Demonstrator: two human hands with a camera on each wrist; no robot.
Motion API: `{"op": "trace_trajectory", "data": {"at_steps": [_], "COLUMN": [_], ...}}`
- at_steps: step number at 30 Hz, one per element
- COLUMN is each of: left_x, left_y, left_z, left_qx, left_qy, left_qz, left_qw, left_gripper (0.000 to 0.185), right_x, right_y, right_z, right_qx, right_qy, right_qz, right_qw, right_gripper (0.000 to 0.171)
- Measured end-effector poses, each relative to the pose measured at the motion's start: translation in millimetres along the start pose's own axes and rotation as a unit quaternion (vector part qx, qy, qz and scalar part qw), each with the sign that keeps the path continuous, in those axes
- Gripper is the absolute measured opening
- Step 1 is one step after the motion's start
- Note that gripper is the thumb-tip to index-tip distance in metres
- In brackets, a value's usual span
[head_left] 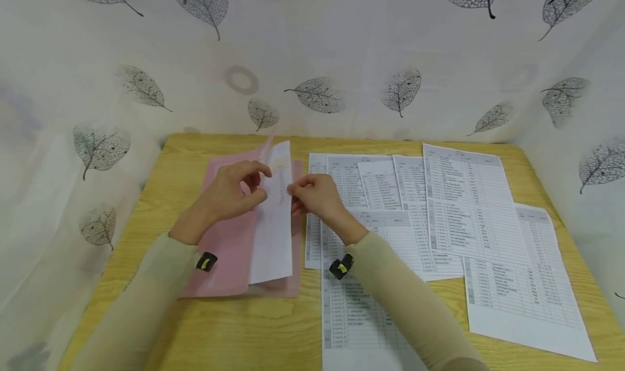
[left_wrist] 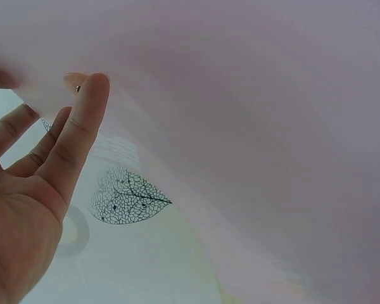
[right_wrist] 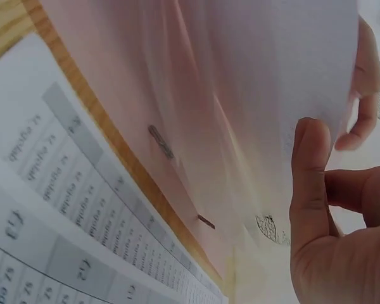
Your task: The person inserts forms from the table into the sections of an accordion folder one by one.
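A translucent pink folder (head_left: 224, 270) lies partly opened on the left of the table, its cover lifted. Inside it a white sheet (head_left: 273, 246) stands tilted up. My right hand (head_left: 319, 197) pinches the sheet's right edge between thumb and fingers; in the right wrist view, the thumb (right_wrist: 311, 177) presses on the paper's near face. Over the cover, my left hand (head_left: 227, 194) has its thumb and forefinger apart. The left wrist view shows its fingers (left_wrist: 73, 136) extended at the pink plastic, pinching nothing. Two small dark slots show on the folder's inner side in the right wrist view.
Several printed table sheets (head_left: 464, 197) overlap across the right half of the wooden table (head_left: 229, 333). One long sheet (head_left: 361, 317) lies beneath my right forearm, close to the folder. A leaf-patterned curtain (head_left: 342, 34) hangs behind and along both sides.
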State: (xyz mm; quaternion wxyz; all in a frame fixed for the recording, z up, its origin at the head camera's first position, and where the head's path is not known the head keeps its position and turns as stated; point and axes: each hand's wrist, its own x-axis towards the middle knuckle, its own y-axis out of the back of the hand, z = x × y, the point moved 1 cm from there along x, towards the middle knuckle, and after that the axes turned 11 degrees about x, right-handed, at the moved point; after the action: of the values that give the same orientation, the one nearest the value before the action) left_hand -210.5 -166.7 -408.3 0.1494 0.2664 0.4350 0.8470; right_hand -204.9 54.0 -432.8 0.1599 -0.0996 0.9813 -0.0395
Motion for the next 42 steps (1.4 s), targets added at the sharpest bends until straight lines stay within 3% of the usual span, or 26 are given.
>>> {"op": "trace_trajectory", "data": {"at_steps": [8,18,42], "left_x": [1.7,2.8,0.7], "left_y": [-1.6,-3.2,-2.7], "left_z": [2.1,1.4,1.2], "left_qx": [-0.009,-0.010,-0.006], "left_qy": [-0.006,-0.010,-0.019], "left_qz": [-0.001,0.005,0.013], "left_qw": [0.9999,0.9999,0.9997], "left_gripper": [0.031,0.031,0.032], "right_x": [0.3,-1.2,-3.3], "right_y": [-12.0,-14.2,-8.8], "right_z": [9.9,10.5,10.6], "right_qx": [0.003,-0.095,-0.073], "right_qy": [0.009,0.023,0.013], "right_qz": [-0.035,-0.022,-0.018], "right_qw": [0.999,0.995,0.997], "right_gripper": [0.017,0.018,0.019]}}
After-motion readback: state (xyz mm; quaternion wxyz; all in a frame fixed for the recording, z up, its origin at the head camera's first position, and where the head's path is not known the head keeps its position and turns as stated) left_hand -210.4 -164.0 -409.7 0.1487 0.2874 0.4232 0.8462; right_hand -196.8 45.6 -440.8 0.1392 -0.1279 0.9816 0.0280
